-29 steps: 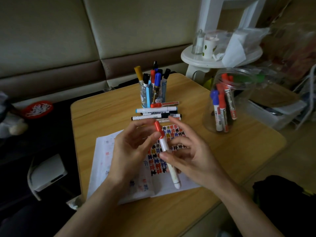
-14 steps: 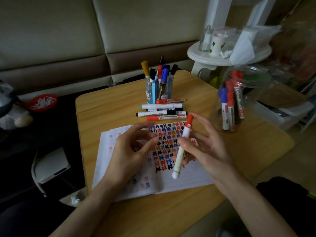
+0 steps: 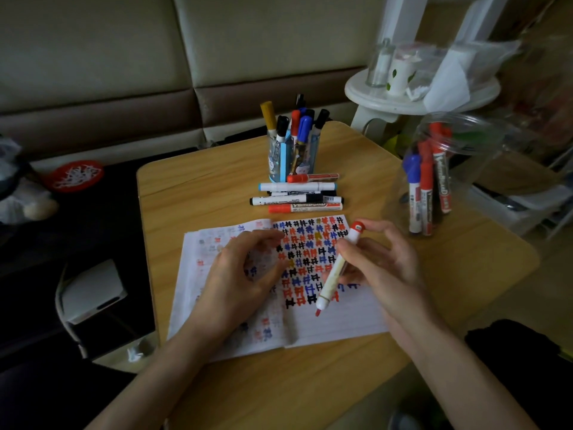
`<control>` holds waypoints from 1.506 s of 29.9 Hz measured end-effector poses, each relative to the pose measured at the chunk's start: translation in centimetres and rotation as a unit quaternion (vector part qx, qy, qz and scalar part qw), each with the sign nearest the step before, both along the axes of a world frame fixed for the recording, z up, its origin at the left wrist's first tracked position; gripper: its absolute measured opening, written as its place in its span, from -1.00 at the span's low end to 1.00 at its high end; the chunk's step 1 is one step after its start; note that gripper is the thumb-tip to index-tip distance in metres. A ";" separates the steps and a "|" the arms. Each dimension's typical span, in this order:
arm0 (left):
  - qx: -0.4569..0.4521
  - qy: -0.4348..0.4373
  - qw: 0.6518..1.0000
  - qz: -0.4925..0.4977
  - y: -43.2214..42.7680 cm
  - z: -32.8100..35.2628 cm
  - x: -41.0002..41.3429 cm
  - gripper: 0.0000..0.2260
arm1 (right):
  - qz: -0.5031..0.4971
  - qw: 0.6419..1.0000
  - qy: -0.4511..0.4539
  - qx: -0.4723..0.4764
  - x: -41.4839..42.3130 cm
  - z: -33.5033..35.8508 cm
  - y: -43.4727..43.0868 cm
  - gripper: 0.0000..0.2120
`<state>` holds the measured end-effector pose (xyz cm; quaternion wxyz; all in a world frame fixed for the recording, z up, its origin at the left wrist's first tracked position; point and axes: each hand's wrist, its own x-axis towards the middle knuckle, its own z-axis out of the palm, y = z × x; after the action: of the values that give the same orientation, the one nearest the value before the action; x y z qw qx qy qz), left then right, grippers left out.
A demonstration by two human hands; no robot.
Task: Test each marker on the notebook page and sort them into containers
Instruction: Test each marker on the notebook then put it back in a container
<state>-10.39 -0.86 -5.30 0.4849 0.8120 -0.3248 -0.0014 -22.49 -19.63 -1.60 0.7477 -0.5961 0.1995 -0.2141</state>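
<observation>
Marker [image 3: 332, 276] with a white barrel and red ends sits just right of centre in the frame, slanted over the open notebook [image 3: 341, 325], its red tip pointing down at the lined page just below the rows of red, blue and black test marks; I can't make out whether the tip touches the paper. Above the notebook on the wooden table [image 3: 192, 193] five loose markers [image 3: 299, 193] lie side by side, right in front of a blue pen cup [image 3: 280, 161] crammed with upright markers. At the right edge of the table stands a clear jar [image 3: 483, 181] with red and blue markers leaning inside. A white round stand [image 3: 403, 102] with small bottles fills the upper right, a sofa back runs across the top, and nothing blocks the page. The right hand [image 3: 384, 268] grips the marker's barrel between thumb and fingertips, the other fingers spread loosely. The left hand [image 3: 245, 274] rests on the notebook's left page, fingers curled under; whether it holds anything I cannot tell.
</observation>
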 end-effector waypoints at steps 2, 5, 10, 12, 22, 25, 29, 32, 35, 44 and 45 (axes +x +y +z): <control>0.004 -0.003 1.000 -0.003 0.1 0.0 0.0 -0.69 | -0.005 1.000 0.001 0.006 0.0 -0.1 0.0 -0.67; 0.018 -0.015 1.000 -0.007 0.1 0.2 -0.1 -0.73 | 0.000 1.000 -0.001 0.020 0.2 -0.1 -0.2 -0.65; 0.036 -0.048 0.998 -0.009 0.1 0.2 -0.2 -0.73 | -0.020 0.999 -0.006 0.050 0.4 -0.5 -0.5 -0.70; 0.046 -0.058 0.997 -0.010 0.1 0.2 -0.2 -0.74 | -0.027 0.998 0.008 0.056 0.3 -0.6 -0.5 -0.75; 0.113 -0.146 0.983 -0.012 -0.2 0.4 -0.6 -0.71 | -0.031 0.999 0.017 -0.009 -1.4 -0.5 -0.9 -0.67; 0.113 -0.152 0.982 -0.014 -0.3 0.1 -0.4 -0.72 | -0.006 0.999 0.026 -0.018 -2.1 -0.7 -1.0 -0.77; 0.115 -0.161 0.980 -0.017 -0.3 -0.1 -0.3 -0.73 | 0.019 0.998 0.039 -0.034 -3.0 -1.0 -1.7 -0.82; 0.118 -0.159 0.980 -0.023 -0.1 -0.1 -0.2 -0.69 | 0.011 0.997 0.054 -0.059 -3.4 -1.4 -1.9 -0.75; 0.116 -0.157 0.981 -0.027 0.0 -0.2 -0.2 -0.69 | 0.005 0.997 0.055 -0.057 -3.4 -1.4 -1.7 -0.72; 0.110 -0.155 0.981 -0.029 -0.1 -0.3 -0.3 -0.70 | 0.013 0.993 0.055 -0.108 -3.9 -1.5 -1.5 -0.84; 0.114 -0.154 0.981 -0.029 -0.1 -0.3 -0.3 -0.69 | 0.006 0.992 0.053 -0.115 -3.7 -1.6 -1.4 -0.84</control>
<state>-10.66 -0.93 -5.58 0.3330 0.8425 -0.4172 0.0726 -26.22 -21.04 -3.23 0.6640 -0.6896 0.2092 -0.1992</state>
